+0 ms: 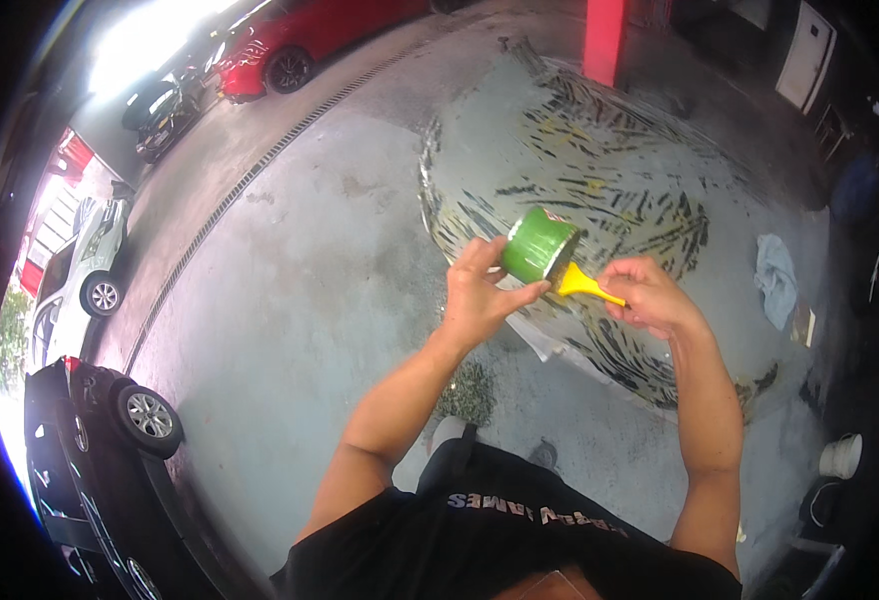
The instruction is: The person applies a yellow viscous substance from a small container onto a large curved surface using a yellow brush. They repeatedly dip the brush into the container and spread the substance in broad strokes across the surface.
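Observation:
Tilted on its side in front of me is a small green can, and my left hand is closed round its lower left side. My right hand grips the yellow handle of a paintbrush. The brush's bristle end is at the can's mouth; how far in it reaches is hidden. Beneath both hands spreads a broad grey surface with a rounded outline, covered in dark and yellowish streaks. Whether it is a sheet or a panel, I cannot tell.
A red pillar stands at the far edge of the streaked area. To the right are a pale blue cloth and a white bucket. A black car, a white car and a red car are parked beyond a drain grate.

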Motion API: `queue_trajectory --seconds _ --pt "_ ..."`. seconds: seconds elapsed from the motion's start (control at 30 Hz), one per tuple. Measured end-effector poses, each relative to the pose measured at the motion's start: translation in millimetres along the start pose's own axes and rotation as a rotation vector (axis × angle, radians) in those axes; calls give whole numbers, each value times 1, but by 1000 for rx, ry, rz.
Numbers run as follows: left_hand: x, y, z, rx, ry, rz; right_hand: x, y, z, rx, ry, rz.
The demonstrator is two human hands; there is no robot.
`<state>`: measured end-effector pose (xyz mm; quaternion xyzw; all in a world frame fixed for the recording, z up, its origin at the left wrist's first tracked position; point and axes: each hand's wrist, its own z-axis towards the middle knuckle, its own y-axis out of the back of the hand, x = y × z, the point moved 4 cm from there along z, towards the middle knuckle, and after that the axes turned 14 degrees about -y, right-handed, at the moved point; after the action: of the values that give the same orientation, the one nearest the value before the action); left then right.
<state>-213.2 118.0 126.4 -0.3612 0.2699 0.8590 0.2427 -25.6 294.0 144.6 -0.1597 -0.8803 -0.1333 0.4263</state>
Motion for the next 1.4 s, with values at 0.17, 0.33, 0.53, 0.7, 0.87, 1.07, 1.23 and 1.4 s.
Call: queue_trajectory --seconds 0.17,0.33,0.53,0.7,0.87,1.07,1.23,1.4 --pt "76 68 29 -120 119 -216 15 -54 60 264 -77 487" --pt "199 163 60 -309 331 -599 68 -116 131 124 59 619" --pt "285 234 113 -423 551 -857 145 -165 199 -57 146 727" --pt "334 269 149 -426 595 -936 204 -151 269 -382 254 650" --pt "394 333 133 -423 636 -886 244 -111 370 -716 188 245" --pt "445 442 82 -521 717 -503 323 -73 492 -1010 225 -495" --pt "469 488 70 -709 746 -414 337 -69 556 -1168 243 -996" --pt "496 484 102 -727 736 -457 308 -106 531 -1007 -6 -1276"
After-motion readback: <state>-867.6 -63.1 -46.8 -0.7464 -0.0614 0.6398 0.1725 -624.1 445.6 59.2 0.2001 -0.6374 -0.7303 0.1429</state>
